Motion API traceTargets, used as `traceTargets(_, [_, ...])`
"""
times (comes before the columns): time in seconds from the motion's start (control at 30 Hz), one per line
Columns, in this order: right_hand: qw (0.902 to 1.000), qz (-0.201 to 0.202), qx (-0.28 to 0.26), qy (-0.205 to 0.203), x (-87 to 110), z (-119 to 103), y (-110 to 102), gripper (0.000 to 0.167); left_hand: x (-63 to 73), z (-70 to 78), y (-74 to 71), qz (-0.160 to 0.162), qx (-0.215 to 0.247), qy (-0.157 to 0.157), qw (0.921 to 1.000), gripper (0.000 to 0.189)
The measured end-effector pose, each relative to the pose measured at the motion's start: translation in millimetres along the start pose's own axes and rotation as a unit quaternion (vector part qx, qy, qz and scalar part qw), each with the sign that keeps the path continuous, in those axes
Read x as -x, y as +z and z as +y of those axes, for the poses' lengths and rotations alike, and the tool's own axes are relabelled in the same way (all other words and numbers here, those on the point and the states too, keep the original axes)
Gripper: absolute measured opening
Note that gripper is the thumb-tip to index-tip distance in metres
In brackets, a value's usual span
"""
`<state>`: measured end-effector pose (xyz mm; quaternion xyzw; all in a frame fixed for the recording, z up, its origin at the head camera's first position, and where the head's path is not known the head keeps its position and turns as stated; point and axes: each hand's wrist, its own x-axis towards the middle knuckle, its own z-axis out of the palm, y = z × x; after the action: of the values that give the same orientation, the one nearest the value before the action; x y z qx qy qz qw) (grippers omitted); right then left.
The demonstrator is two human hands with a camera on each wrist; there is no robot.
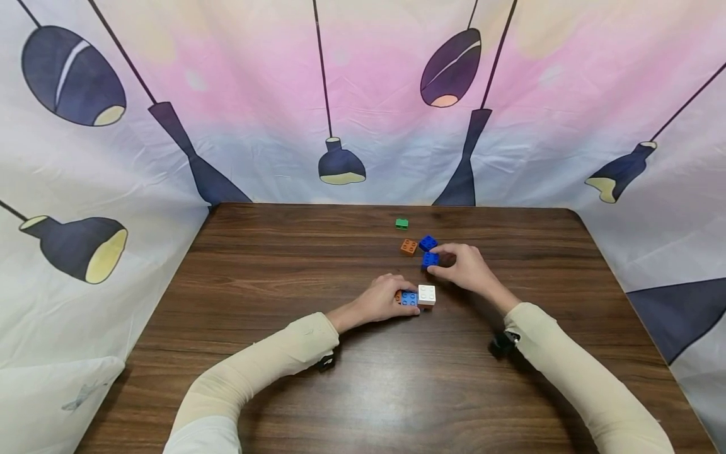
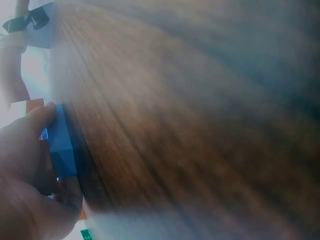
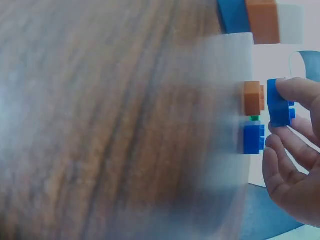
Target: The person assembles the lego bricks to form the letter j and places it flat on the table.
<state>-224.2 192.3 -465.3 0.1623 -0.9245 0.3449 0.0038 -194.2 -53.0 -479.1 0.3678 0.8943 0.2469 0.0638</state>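
Observation:
In the head view my left hand point(image 1: 381, 299) grips a small build of toy building bricks on the table. A lighter blue brick point(image 1: 409, 299) shows between its thumb and fingers, with a bit of orange beside it. At the right end a white brick point(image 1: 426, 294) sits highest; the right wrist view shows an orange brick point(image 3: 262, 21) under it and blue at the bottom. My right hand point(image 1: 466, 270) pinches a dark blue brick point(image 3: 280, 102) between thumb and fingertips. That brick hangs above the table, studs facing up.
Just beyond the right hand lie another dark blue brick point(image 1: 428, 243) and an orange brick point(image 1: 409, 246). A small green brick point(image 1: 401, 224) lies farther back, near the far edge of the wooden table point(image 1: 272, 252). Printed cloth point(image 1: 386, 94) hangs behind the table.

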Motion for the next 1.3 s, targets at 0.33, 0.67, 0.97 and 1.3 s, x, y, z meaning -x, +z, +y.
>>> traceTargets(0.33, [0.9993, 0.021, -0.014, -0.026, 13.6, -8, -13, 0.042, -0.3, -1.8, 1.0, 0.005, 0.003, 0.007, 1.0, 0.045])
traceTargets(0.67, [0.9982, 0.035, -0.023, -0.042, 29.3, -15, -17, 0.043, -0.1, -2.4, 0.9, 0.012, 0.008, 0.016, 0.9998, 0.045])
traceTargets(0.97, [0.9966, 0.042, -0.023, -0.068, 42.8, -25, -16, 0.041, -0.6, -1.4, 0.9, 0.005, 0.01, 0.009, 0.9999, 0.046])
traceTargets(1.3, [0.9953, 0.028, -0.029, -0.088, 52.1, -34, -13, 0.039, -1.3, -2.5, 1.9, 0.006, 0.007, 0.009, 0.9999, 0.047])
